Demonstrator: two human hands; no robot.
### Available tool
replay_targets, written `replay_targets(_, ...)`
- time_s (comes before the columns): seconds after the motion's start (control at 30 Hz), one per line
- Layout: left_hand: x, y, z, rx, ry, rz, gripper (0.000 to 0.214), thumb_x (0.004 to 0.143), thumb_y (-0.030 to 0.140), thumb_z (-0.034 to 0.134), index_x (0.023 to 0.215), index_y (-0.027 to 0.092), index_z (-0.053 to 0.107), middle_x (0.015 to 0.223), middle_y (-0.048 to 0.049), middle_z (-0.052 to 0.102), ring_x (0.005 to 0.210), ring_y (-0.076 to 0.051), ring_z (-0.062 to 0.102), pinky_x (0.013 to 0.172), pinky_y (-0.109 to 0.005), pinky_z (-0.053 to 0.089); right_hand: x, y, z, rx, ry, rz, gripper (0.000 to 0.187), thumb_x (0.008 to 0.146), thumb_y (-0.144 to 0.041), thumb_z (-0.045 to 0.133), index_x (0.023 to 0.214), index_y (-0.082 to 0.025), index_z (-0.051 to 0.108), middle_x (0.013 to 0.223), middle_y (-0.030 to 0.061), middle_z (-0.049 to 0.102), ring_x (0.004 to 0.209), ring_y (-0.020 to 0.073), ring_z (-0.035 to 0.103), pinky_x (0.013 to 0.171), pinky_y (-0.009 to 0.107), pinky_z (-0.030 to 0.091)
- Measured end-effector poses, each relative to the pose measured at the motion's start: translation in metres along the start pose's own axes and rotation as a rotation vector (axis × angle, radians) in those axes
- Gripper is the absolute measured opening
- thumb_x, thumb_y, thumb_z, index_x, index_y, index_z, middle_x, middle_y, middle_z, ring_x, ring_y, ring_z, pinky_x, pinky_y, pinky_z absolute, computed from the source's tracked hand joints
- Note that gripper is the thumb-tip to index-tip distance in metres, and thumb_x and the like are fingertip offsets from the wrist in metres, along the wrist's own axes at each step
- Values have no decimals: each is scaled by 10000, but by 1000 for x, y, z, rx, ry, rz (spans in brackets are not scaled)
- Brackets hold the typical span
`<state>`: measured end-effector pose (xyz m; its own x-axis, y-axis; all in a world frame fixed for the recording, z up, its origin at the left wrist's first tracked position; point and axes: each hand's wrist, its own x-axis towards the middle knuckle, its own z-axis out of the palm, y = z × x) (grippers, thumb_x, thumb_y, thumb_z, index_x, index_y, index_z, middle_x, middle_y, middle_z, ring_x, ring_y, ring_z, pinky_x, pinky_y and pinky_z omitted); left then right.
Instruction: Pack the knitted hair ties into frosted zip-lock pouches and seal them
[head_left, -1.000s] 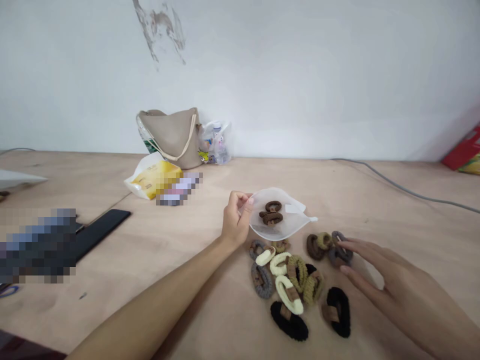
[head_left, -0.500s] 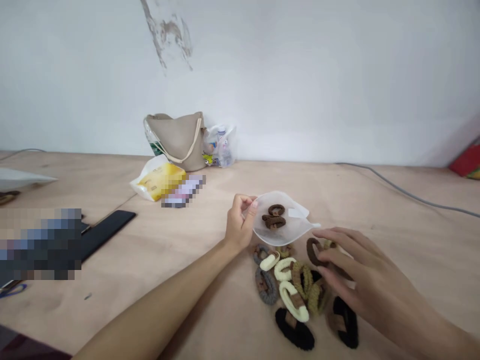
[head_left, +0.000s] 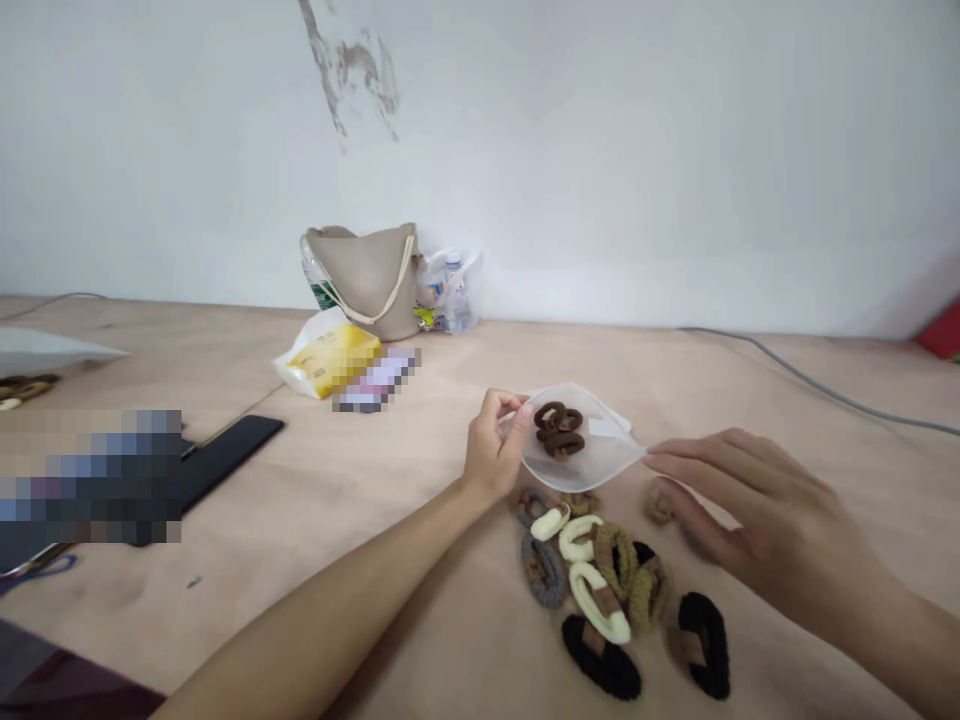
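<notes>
Head view: we pinch the rim of a frosted plastic pouch (head_left: 581,445) between the thumb and fingers of the left hand (head_left: 491,450). The right hand (head_left: 772,505) stands open and appears empty, its fingertips (head_left: 652,459) just beside the pouch's pointed corner. Brown hair ties (head_left: 559,430) lie inside the pouch. Fuzzy knitted hair ties (head_left: 611,570), looped and banded, sit loose on the desk (head_left: 225,600) directly below. Caution: the thin, smooth film can slip from a light pinch, and the soft, textured loops can snag on one another or on the fingers.
</notes>
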<state>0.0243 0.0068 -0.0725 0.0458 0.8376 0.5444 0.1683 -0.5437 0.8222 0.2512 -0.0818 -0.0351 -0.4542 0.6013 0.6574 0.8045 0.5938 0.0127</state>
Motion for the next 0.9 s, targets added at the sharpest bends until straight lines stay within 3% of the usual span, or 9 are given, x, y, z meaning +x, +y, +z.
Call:
replay_targets(0.17, -1, 2, 0, 8, 0, -3, 171, 853, 352, 527, 778, 207, 475, 884, -35, 654, 818, -165, 613, 749, -283, 459, -36, 17, -8, 17, -76, 175, 178, 891, -315, 474, 953, -251, 628, 874, 9, 693, 775, 183, 620, 676, 332, 483)
replay_targets(0.3, 0, 2, -1, 14, 6, -1, 175, 848, 356, 531, 773, 208, 476, 883, -36, 657, 818, -167, 615, 748, -287, 463, -37, 15, 7, -12, -212, 58, 177, 890, -286, 478, 984, -249, 624, 898, 14, 694, 776, 184, 610, 672, 329, 455)
replay_targets(0.43, 0, 2, -2, 10, 7, 0, 164, 847, 349, 535, 781, 212, 473, 889, -39, 661, 836, -172, 617, 762, -296, 467, -28, 9, 21, -103, -282, -52, 175, 871, -186, 481, 760, -227, 610, 665, 3, 632, 610, 171, 544, 564, 313, 383)
replay_targets(0.53, 0, 1, -2, 9, 11, -3, 161, 845, 342, 538, 776, 210, 478, 878, -36, 654, 830, -169, 616, 762, -292, 466, -23, -3, 10, -56, -223, -118, 156, 870, -146, 485, 821, -220, 614, 730, 3, 649, 644, 160, 547, 609, 322, 391)
replay_targets(0.63, 0, 1, -1, 5, 5, -7, 162, 843, 341, 540, 773, 206, 483, 860, -26, 648, 807, -163, 612, 746, -283, 465, -13, -25, -14, 91, -57, -253, 223, 916, -151, 411, 1047, -187, 588, 943, 46, 681, 852, 189, 580, 767, 361, 423)
replay_targets(0.7, 0, 1, 0, 0, 0, -10, 164, 844, 344, 536, 776, 205, 483, 864, -24, 650, 782, -157, 607, 721, -274, 465, -1, -38, -25, 150, 49, -327, 308, 953, -179, 297, 1059, -184, 586, 965, 55, 685, 928, 199, 576, 819, 359, 429)
replay_targets(0.77, -1, 2, -1, -3, -3, -10, 166, 846, 346, 534, 781, 202, 484, 873, -26, 651, 771, -155, 604, 702, -269, 466, 13, -42, -23, 168, 88, -393, 343, 957, -176, 264, 1044, -183, 595, 955, 58, 687, 931, 189, 583, 820, 335, 447)
replay_targets(0.83, -2, 3, -1, -6, -1, -3, 165, 847, 345, 535, 784, 200, 485, 866, -28, 648, 782, -158, 606, 705, -269, 468, 25, -35, -11, 151, 58, -422, 269, 932, -147, 351, 1032, -173, 600, 974, 70, 681, 889, 180, 593, 780, 321, 473)
replay_targets(0.9, -2, 4, -1, -9, 3, 9, 164, 850, 341, 534, 782, 199, 487, 861, -29, 647, 801, -162, 609, 725, -272, 468, 28, -22, 3, 111, 22, -355, 200, 887, -116, 456, 1011, -179, 599, 999, 77, 670, 839, 174, 598, 721, 314, 493)
